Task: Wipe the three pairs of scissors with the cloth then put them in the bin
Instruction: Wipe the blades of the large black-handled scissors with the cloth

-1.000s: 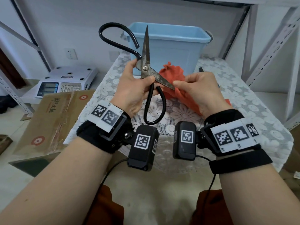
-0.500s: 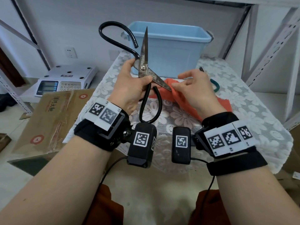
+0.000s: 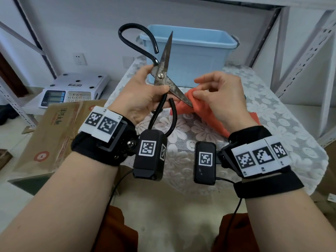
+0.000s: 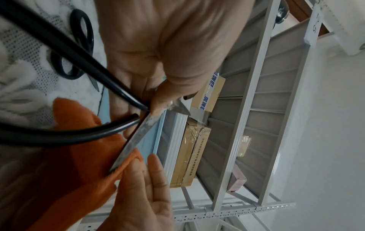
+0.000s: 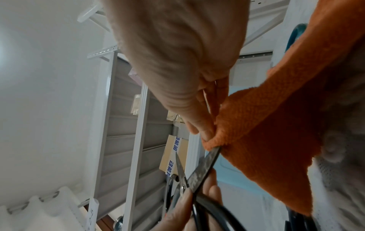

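Note:
My left hand point(image 3: 143, 93) grips a large pair of black-handled scissors point(image 3: 164, 70) near the pivot, blades spread wide; one blade points up, the other slants down to the right. My right hand point(image 3: 216, 99) pinches the orange cloth point(image 3: 183, 106) around the tip of the lower blade point(image 4: 130, 145). The cloth point(image 5: 266, 140) hangs down to the table. The light blue bin point(image 3: 189, 51) stands behind. A second black pair point(image 4: 79, 46) lies on the lace cover, and a teal handle point(image 5: 294, 36) shows past the cloth.
The lace-covered table point(image 3: 272, 113) sits between grey shelf uprights point(image 3: 300, 57). A scale point(image 3: 72, 90) and a cardboard box point(image 3: 52, 131) are to the left, lower down. Boxes point(image 4: 189, 156) sit on the shelf above.
My right hand slid the cloth down the lower blade toward its tip, and the cloth dropped lower. The scissors stayed held up in my left hand.

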